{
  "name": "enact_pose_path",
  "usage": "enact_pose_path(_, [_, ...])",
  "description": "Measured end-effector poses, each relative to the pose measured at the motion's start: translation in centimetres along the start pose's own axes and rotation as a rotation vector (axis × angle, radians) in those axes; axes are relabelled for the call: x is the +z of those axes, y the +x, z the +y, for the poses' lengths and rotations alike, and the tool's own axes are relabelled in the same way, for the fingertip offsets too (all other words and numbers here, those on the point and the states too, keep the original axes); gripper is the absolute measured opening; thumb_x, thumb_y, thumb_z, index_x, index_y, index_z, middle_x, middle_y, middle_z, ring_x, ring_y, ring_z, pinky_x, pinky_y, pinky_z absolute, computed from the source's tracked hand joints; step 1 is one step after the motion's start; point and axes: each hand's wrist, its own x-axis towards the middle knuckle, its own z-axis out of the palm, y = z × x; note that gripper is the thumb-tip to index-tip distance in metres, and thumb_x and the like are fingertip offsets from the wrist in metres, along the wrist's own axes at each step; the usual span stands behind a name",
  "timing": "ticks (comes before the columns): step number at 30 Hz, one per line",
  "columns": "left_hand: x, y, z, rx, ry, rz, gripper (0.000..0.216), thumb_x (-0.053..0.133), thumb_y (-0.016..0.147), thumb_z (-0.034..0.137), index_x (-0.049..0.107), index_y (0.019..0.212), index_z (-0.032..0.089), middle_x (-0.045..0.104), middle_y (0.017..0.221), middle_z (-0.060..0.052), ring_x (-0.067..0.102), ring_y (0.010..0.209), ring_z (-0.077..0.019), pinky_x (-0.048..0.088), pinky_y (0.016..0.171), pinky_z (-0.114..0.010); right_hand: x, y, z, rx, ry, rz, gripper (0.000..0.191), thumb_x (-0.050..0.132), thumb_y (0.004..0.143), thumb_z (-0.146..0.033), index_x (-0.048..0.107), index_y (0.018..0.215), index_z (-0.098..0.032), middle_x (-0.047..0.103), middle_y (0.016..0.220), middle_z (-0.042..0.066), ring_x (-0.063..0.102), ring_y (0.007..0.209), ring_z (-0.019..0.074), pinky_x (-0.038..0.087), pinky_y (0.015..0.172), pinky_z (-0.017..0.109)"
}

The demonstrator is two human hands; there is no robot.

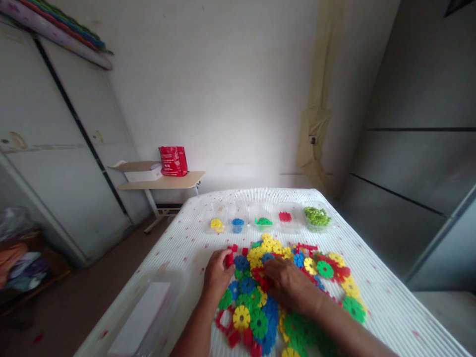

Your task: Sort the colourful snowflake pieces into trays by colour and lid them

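Note:
My left hand (218, 272) is closed on a small red plastic block (229, 259) at the left edge of a spread pile of building pieces. In the middle of the pile my right hand (285, 283) reaches down with curled fingers. Red pieces (263, 281) lie at its fingertips, and what it grips is hidden. Around both hands lie notched flower discs, among them a yellow disc (241, 317), a green disc (259, 323) and a blue disc (247, 285). More red blocks (248, 337) lie at the pile's near edge.
Behind the pile stand clear containers with yellow pieces (216, 225), blue pieces (238, 224), green pieces (264, 222), a red piece (285, 216) and light-green pieces (317, 216). A clear tray with a white box (141, 317) sits at left. A side table (171, 182) holds a red bag (174, 161).

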Motion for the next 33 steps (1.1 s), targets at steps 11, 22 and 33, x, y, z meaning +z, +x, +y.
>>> enact_pose_path(11, [-0.3,0.0,0.2,0.038,-0.016,0.089,0.027,0.051,0.071,0.02,0.064,0.095,0.018,0.068,0.097,-0.007,0.062,0.09,-0.0191,0.049,0.081,-0.032,-1.8,-0.3,1.5,0.243,0.659,-0.025,0.007,0.056,0.069,-0.021,0.05,0.069,-0.018,0.049,0.065,-0.004,0.041,0.057,0.0086,0.03,0.051,0.021])
enact_pose_path(22, [-0.4,-0.7,1.9,-0.006,-0.431,-0.035,0.032,0.058,0.074,0.03,0.063,0.102,0.016,0.068,0.102,-0.008,0.063,0.093,-0.0202,0.049,0.084,-0.03,-0.9,-0.1,3.4,0.366,1.041,0.138,0.031,0.068,0.062,-0.04,0.044,0.067,-0.02,0.044,0.063,-0.005,0.042,0.059,0.0091,0.035,0.053,0.022])
enact_pose_path(33, [-0.4,-2.0,5.1,-0.151,-0.828,-0.314,0.039,0.063,0.07,0.037,0.061,0.101,0.014,0.067,0.097,-0.009,0.064,0.087,-0.0217,0.053,0.074,-0.032,-1.0,0.3,3.1,0.482,0.962,0.148,0.032,0.067,0.065,-0.038,0.04,0.063,-0.021,0.043,0.05,-0.009,0.041,0.045,0.0066,0.029,0.043,0.02])
